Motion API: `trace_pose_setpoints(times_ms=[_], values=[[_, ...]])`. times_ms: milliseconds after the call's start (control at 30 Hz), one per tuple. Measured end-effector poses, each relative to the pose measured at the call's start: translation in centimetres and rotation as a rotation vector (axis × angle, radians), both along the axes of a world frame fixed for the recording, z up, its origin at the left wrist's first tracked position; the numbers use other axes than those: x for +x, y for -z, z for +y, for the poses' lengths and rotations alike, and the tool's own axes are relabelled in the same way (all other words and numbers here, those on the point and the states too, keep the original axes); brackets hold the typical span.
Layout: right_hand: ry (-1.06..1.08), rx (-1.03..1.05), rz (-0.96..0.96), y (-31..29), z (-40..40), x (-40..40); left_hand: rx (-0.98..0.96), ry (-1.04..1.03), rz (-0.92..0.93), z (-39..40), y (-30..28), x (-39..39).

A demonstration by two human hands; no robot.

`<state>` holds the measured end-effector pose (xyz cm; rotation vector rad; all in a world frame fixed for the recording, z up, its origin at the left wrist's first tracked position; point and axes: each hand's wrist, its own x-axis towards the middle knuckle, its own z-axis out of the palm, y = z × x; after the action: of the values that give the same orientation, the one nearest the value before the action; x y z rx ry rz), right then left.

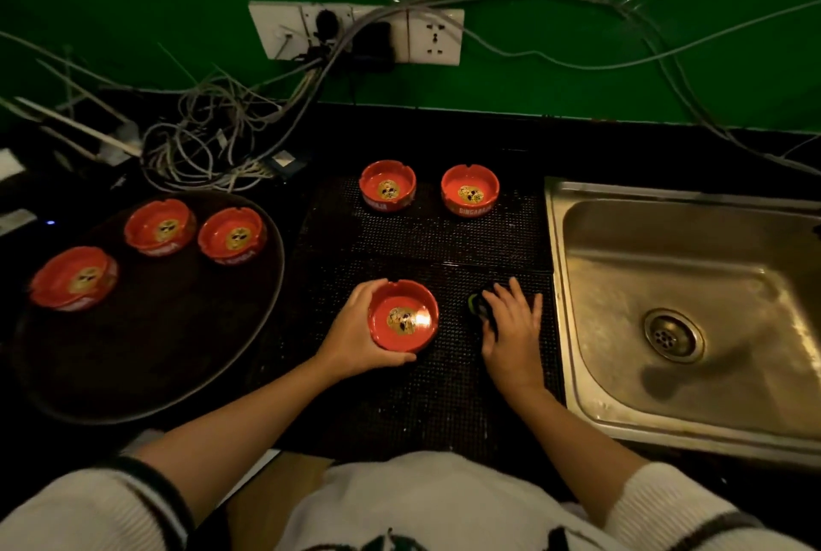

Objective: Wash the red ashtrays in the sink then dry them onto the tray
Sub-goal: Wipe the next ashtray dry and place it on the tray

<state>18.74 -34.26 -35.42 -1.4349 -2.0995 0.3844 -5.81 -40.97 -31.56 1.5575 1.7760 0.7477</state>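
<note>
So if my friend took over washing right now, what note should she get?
Left hand grips one red ashtray on the black mat. Right hand rests on a dark sponge beside the sink, whose basin has nothing in it.
Three ashtrays sit on the round tray, apparently finished.
Two more wait at the back of the mat.
Left: finish the held one, then those two.
</note>
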Motion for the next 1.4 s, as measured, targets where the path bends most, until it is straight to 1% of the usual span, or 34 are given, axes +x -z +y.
trace_pose_setpoints(times_ms=[167, 267, 333, 400, 467, 567, 633, 733, 833, 933, 1000, 1067, 1167, 1233, 1300, 1333, 1400], values=[[0.005, -0.045, 0.055, -0.3, 0.1, -0.1, -0.009, 0.065, -0.014, -4.1, 0.2, -1.6], [0.011, -0.065, 0.174, -1.4, -0.3, -0.7, -0.012, 0.08, -0.04, -5.6, 0.1, -2.1], [-0.029, -0.096, 0.291, -3.0, -1.2, -1.7, -0.017, 0.041, -0.045, -6.4, 0.2, -1.6], [-0.153, -0.092, 0.35, -4.8, -2.4, -3.4, -0.027, -0.056, -0.025, -7.4, 0.9, -0.4], [-0.351, -0.094, 0.326, -5.9, -3.4, -5.3, -0.011, -0.183, -0.006, -8.2, 1.7, 1.2], [-0.631, -0.095, 0.196, -5.8, -4.4, -7.8, 0.029, -0.358, 0.019, -8.1, 2.2, 3.3], [-0.709, -0.037, 0.094, -5.1, -4.8, -8.7, 0.121, -0.432, 0.084, -7.6, 2.4, 3.8], [-0.688, 0.048, -0.031, -4.0, -5.0, -9.0, 0.181, -0.464, 0.117, -7.1, 2.8, 3.6], [-0.671, 0.121, -0.11, -3.9, -5.0, -9.2, 0.205, -0.421, 0.089, -6.8, 3.4, 2.6], [-0.728, 0.157, -0.141, -4.0, -4.3, -10.2, 0.204, -0.28, 0.082, -5.6, 3.7, 1.0], [-0.829, 0.096, -0.157, -4.4, -3.3, -11.2, 0.154, -0.157, 0.051, -4.7, 3.3, -0.6], [-0.979, 0.045, -0.187, -4.9, -1.9, -11.7, 0.11, -0.029, 0.034, -4.0, 2.7, -2.3], [-1.226, -0.005, -0.222, -5.3, 0.4, -11.8, 0.076, 0.134, 0.051, -3.5, 2.0, -4.5], [-1.304, -0.046, -0.251, -5.4, 1.5, -11.7, 0.058, 0.201, 0.074, -3.3, 1.4, -5.2], [-1.273, -0.023, -0.249, -4.8, 1.4, -11.4, 0.018, 0.198, 0.087, -3.6, 1.1, -4.6], [-1.211, 0.004, -0.238, -4.4, 0.8, -11.2, 0.012, 0.152, 0.099, -4.1, 1.2, -3.9], [-0.997, 0.052, -0.185, -3.5, -1.0, -10.9, 0.06, -0.029, 0.146, -5.4, 2.2, -1.6]])
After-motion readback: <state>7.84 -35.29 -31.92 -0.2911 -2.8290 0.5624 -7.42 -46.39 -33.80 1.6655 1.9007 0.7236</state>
